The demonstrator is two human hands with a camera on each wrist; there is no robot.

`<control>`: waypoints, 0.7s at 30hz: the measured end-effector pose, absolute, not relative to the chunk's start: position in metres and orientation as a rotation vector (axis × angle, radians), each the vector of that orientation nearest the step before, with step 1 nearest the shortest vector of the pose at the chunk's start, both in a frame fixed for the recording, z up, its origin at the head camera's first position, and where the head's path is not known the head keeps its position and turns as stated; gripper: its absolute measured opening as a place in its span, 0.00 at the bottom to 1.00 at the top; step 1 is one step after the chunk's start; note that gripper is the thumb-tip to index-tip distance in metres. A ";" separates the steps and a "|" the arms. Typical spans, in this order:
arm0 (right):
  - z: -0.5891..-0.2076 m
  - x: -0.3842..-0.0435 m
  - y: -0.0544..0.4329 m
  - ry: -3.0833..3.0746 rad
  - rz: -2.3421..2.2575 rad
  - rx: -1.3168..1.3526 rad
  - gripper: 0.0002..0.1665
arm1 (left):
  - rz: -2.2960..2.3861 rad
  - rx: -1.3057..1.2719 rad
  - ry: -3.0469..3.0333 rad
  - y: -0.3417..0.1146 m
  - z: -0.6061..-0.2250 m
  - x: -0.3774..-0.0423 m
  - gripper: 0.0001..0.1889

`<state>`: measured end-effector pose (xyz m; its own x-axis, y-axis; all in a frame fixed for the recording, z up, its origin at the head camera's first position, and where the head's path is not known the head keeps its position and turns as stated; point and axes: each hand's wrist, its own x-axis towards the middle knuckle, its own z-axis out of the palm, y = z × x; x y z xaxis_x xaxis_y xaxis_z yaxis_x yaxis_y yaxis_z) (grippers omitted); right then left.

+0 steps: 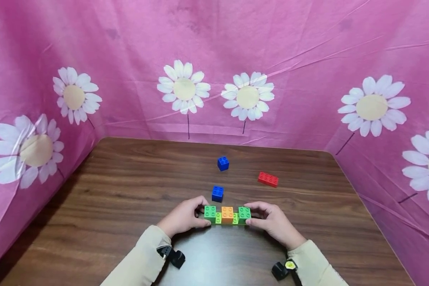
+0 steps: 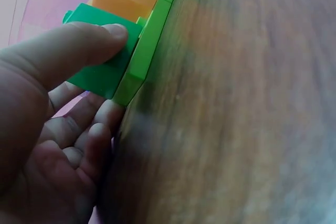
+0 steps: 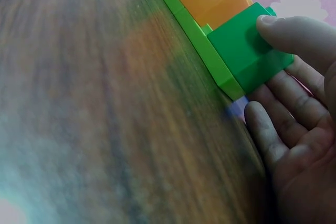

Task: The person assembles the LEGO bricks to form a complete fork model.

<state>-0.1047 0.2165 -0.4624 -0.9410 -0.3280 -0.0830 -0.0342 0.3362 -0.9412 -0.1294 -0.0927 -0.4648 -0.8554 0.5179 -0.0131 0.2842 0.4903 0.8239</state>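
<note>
A row of toy building blocks lies close on the table in front of me. Its base is light green bricks [image 2: 149, 43], and on top sit a left green brick [image 1: 210, 213], an orange brick [image 1: 227, 214] in the middle and a right green brick [image 1: 244, 214], with gaps between. My left hand [image 1: 186, 216] pinches the left green brick, thumb on the near face. At the other end my right hand [image 1: 273, 222] pinches the right green brick the same way. Just behind the row stands a blue brick [image 1: 217, 193].
Farther back are a second blue brick [image 1: 223, 163] and, to the right, a flat red brick [image 1: 268, 179]. The brown wooden table [image 1: 128, 174] ends at a pink cloth [image 1: 214, 39] with white flowers, which rises behind it and on both sides.
</note>
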 end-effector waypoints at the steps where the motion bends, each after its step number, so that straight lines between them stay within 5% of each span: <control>1: -0.462 -0.104 0.217 2.338 -1.644 -0.328 0.26 | 1.301 0.681 2.472 -0.093 -0.466 -0.129 0.17; 21: -0.461 -0.105 0.218 2.360 -1.622 -0.342 0.27 | 1.399 0.694 2.432 -0.097 -0.471 -0.132 0.16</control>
<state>-0.1047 0.2184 -0.4607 -0.9391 -0.3347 -0.0775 -0.0476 0.3502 -0.9355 -0.1316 -0.0972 -0.4706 -0.8553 0.5178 0.0196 0.2773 0.4253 0.8615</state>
